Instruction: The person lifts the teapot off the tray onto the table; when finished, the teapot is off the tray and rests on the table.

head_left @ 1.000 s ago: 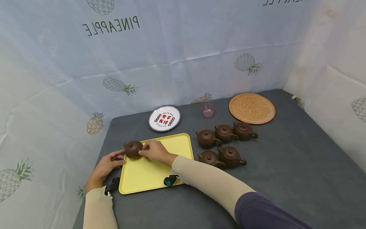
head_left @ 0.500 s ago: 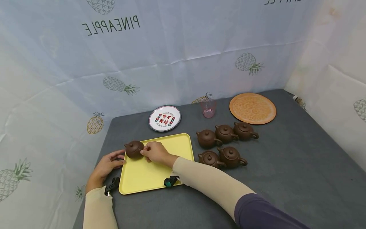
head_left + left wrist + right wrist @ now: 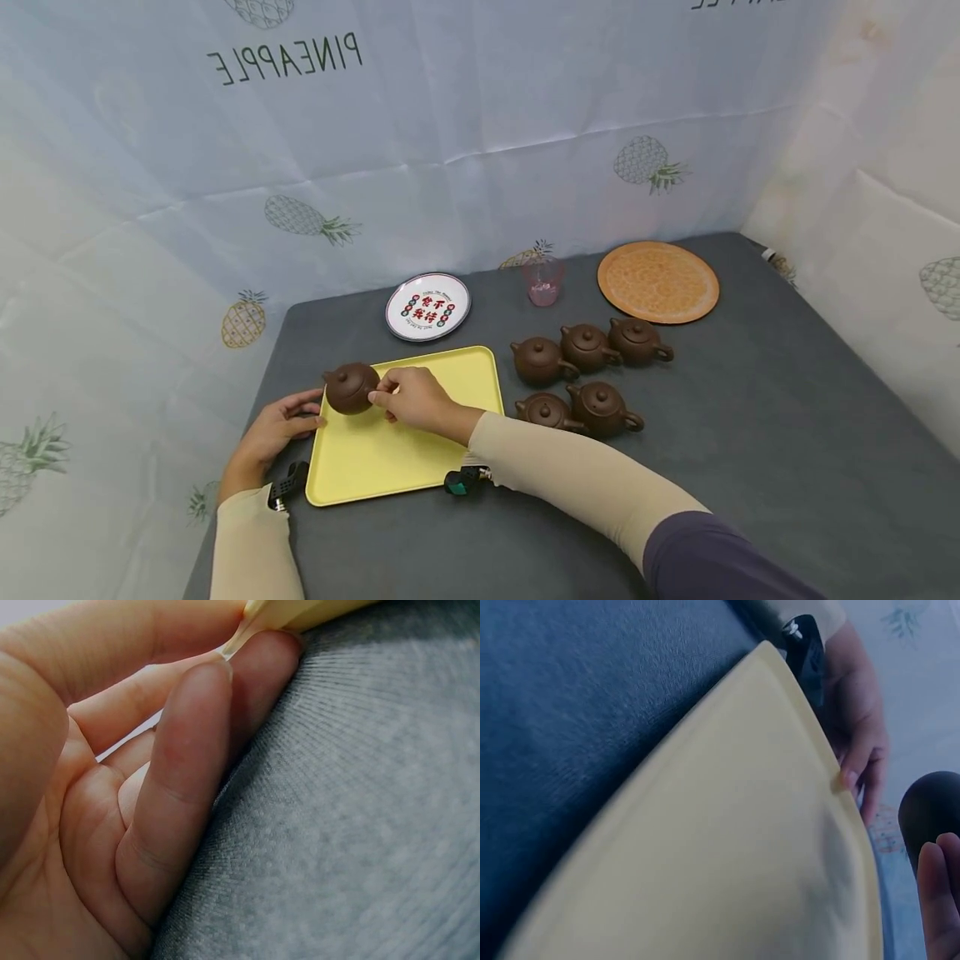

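Note:
In the head view, my right hand pinches the handle end of a brown teapot over the far left corner of a yellow tray. The right wrist view shows the teapot standing off from the tray surface. My left hand grips the tray's left rim, its thumb at the edge and its fingers along the outer side. In the left wrist view, the fingertips of the left hand meet the yellow rim. The handle itself is hidden behind the right fingers.
Several more brown teapots stand in two rows right of the tray. Behind are a white plate with red characters, a pink clear cup and a round orange-brown mat. A grey cloth covers the table; pineapple-print curtains surround it.
The teapot sits slightly higher and looks a little larger against the tray, and the right forearm has shifted slightly right. The left hand keeps its place on the rim. The whole view has shifted slightly.

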Demonstrator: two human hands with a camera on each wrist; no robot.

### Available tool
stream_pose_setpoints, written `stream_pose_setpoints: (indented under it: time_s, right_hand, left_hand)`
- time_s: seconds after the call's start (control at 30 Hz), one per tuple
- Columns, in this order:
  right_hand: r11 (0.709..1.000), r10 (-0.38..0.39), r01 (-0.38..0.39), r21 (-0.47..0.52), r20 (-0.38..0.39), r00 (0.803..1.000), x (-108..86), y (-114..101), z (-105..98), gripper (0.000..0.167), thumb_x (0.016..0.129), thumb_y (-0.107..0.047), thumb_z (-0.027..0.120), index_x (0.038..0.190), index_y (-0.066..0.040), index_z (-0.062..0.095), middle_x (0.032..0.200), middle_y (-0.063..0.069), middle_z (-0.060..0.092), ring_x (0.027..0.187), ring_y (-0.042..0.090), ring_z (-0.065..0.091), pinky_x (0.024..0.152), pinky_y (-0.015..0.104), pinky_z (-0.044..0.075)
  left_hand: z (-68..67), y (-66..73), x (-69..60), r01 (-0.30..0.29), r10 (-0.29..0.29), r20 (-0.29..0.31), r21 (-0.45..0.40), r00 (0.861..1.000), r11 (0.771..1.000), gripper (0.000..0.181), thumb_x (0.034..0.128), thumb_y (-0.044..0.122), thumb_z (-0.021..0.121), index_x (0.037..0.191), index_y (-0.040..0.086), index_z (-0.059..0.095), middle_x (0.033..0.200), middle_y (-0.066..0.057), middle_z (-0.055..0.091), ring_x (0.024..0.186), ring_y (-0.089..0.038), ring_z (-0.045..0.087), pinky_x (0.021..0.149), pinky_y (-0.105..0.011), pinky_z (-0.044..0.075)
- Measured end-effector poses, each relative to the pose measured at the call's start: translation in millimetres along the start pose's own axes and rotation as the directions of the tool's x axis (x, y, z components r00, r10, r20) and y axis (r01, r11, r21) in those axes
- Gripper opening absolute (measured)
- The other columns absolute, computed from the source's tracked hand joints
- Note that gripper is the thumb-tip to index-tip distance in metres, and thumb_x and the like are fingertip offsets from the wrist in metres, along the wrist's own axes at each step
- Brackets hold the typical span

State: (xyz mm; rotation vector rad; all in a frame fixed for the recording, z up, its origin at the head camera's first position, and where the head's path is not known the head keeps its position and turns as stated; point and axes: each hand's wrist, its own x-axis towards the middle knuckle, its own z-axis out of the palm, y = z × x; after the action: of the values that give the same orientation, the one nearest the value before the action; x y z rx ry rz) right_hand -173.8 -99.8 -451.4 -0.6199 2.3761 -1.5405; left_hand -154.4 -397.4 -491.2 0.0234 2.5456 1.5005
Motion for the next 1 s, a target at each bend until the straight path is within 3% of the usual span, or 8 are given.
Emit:
stream_pose_setpoints:
  time_s: [0.23, 0.47, 0.7, 1.0]
  right_hand:
    - [0.997, -0.017, 0.017, 0.069, -0.002, 1.000, -19.0, -8, -30, 0.018, 0.093, -0.028, 0.068, 0.079, -0.018, 0.066, 0.077, 0.000, 0.064, 0.062, 0.009, 0.064, 0.057, 0.028, 0.049]
    - [0.993, -0.028, 0.031, 0.116, -0.020, 0.999, -36.2, -8, -65, 0.017, 0.093, -0.026, 0.069, 0.082, -0.013, 0.066, 0.075, 0.002, 0.064, 0.065, 0.012, 0.066, 0.059, 0.030, 0.053]
    - [0.997, -0.051, 0.054, 0.063, -0.049, 0.998, -56.7, -1, -116, 0.018, 0.093, -0.029, 0.068, 0.086, -0.012, 0.068, 0.076, 0.001, 0.065, 0.068, 0.015, 0.067, 0.062, 0.039, 0.054]
    - [0.997, -0.073, 0.074, 0.008, -0.076, 0.994, -95.5, 19, -178, 0.021, 0.094, -0.028, 0.067, 0.091, -0.008, 0.068, 0.079, 0.010, 0.067, 0.071, 0.024, 0.066, 0.068, 0.048, 0.054]
  left_hand:
    - [-3.7, 2.0, -0.1, 0.003, -0.003, 0.018, 0.003, 1.000, 1.000, 0.063, 0.0887, 0.014, 0.073, 0.141, -0.006, 0.045, 0.107, -0.016, 0.062, 0.086, -0.007, 0.060, 0.070, -0.026, 0.051]
    - [-7.0, 0.7, -6.3, 0.029, -0.029, 0.012, -0.007, 1.000, 1.000, 0.064, 0.0889, 0.014, 0.073, 0.142, -0.007, 0.043, 0.107, -0.014, 0.063, 0.085, -0.007, 0.060, 0.070, -0.026, 0.051]
    - [-6.3, 2.2, -9.2, 0.020, -0.018, 0.040, -0.037, 0.999, 0.999, 0.064, 0.0901, 0.013, 0.071, 0.143, -0.007, 0.041, 0.109, -0.014, 0.063, 0.087, -0.008, 0.061, 0.070, -0.027, 0.051]
    - [-2.0, 3.3, -2.1, 0.029, -0.028, 0.026, -0.045, 0.999, 0.999, 0.066, 0.0885, 0.013, 0.073, 0.143, -0.006, 0.042, 0.108, -0.012, 0.063, 0.087, -0.009, 0.061, 0.070, -0.027, 0.051]
